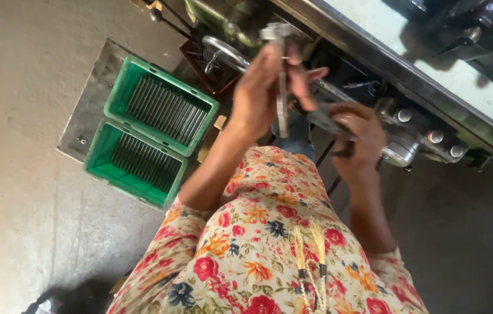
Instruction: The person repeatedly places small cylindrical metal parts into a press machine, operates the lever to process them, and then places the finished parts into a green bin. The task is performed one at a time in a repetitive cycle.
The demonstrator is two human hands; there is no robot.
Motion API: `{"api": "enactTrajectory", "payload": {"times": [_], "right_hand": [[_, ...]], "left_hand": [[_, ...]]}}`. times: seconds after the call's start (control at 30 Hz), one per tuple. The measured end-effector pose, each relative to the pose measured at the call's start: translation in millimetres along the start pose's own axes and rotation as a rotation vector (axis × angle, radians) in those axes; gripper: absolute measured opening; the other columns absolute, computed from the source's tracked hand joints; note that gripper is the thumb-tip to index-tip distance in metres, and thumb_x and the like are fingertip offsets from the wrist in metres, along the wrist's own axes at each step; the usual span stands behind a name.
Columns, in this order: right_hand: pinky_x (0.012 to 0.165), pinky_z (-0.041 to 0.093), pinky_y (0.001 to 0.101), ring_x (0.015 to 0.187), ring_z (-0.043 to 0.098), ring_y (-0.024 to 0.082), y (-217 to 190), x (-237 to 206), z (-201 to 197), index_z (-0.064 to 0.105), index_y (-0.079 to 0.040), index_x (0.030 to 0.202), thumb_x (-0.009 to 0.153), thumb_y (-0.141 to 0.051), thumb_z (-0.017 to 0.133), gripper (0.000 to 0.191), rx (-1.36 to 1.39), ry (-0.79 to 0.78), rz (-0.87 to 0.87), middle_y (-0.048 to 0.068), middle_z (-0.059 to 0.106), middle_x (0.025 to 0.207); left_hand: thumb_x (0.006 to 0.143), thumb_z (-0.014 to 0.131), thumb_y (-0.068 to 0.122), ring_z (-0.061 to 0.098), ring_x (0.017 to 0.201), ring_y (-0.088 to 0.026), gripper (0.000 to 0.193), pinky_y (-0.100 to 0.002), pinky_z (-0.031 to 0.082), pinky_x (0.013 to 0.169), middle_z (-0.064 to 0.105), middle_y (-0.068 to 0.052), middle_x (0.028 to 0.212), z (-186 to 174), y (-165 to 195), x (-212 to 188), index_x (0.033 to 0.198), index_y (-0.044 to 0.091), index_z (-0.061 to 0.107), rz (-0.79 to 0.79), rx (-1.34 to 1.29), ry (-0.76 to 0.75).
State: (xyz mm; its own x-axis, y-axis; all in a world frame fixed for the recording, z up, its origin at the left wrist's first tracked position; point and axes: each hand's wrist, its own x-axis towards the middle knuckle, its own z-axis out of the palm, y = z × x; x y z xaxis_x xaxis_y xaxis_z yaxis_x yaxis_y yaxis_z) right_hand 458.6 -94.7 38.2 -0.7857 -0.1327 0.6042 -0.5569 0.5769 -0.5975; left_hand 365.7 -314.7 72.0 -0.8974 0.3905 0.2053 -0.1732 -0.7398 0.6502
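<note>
We gripped a long grey metal gauge (282,87) upright in our left hand (261,87), fingers pinched round its shaft, above the machine's edge (374,49). Our right hand (358,136) closed over a dark metal part (325,120) just beside it. Two green crates (115,99) of steel rods (165,110) sat on the floor, well apart.

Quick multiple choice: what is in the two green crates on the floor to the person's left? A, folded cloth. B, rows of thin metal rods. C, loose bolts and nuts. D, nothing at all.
B: both green crates hold neat rows of thin grey metal rods lying side by side, while the left hand holds up a similar slim metal piece.
</note>
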Motion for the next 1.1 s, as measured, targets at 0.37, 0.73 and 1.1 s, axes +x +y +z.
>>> {"api": "enactTrajectory", "payload": {"times": [0.37, 0.73, 1.1], "right_hand": [[0.083, 0.058, 0.0439, 0.107, 0.071, 0.039, -29.6, 23.4, 29.1, 0.047, -0.004, 0.124, 0.096, 0.009, 0.063, 0.035, 0.017, -0.061, -0.109, 0.024, 0.064, 0.123], [0.084, 0.054, 0.0417, 0.101, 0.067, 0.034, -24.9, 4.4, 30.7, 0.046, -0.001, 0.115, 0.096, 0.007, 0.064, 0.028, 0.020, 0.067, -0.082, 0.024, 0.064, 0.116], [0.075, 0.060, 0.0360, 0.097, 0.074, 0.036, 3.2, -2.6, 22.8, 0.052, 0.004, 0.113, 0.088, 0.009, 0.070, 0.031, 0.025, -0.022, -0.163, 0.025, 0.065, 0.121]], "left_hand": [[0.101, 0.032, 0.080, 0.058, 0.138, -0.034, 0.089, -0.052, 0.042, 0.124, 0.060, -0.022, 0.141, 16.2, -17.1, -1.3, 0.134, 0.000, 0.051, -0.100, 0.100, -0.158], [0.087, 0.018, 0.094, 0.038, 0.156, -0.030, 0.120, -0.048, 0.024, 0.136, 0.046, -0.021, 0.157, 26.0, -17.0, 0.8, 0.152, -0.003, 0.041, -0.135, 0.400, -0.240], [0.103, 0.038, 0.071, 0.056, 0.103, -0.020, 0.077, -0.038, 0.046, 0.097, 0.057, -0.008, 0.113, 22.6, -30.9, 1.9, 0.128, 0.000, 0.052, -0.250, 0.032, 0.073]]}}
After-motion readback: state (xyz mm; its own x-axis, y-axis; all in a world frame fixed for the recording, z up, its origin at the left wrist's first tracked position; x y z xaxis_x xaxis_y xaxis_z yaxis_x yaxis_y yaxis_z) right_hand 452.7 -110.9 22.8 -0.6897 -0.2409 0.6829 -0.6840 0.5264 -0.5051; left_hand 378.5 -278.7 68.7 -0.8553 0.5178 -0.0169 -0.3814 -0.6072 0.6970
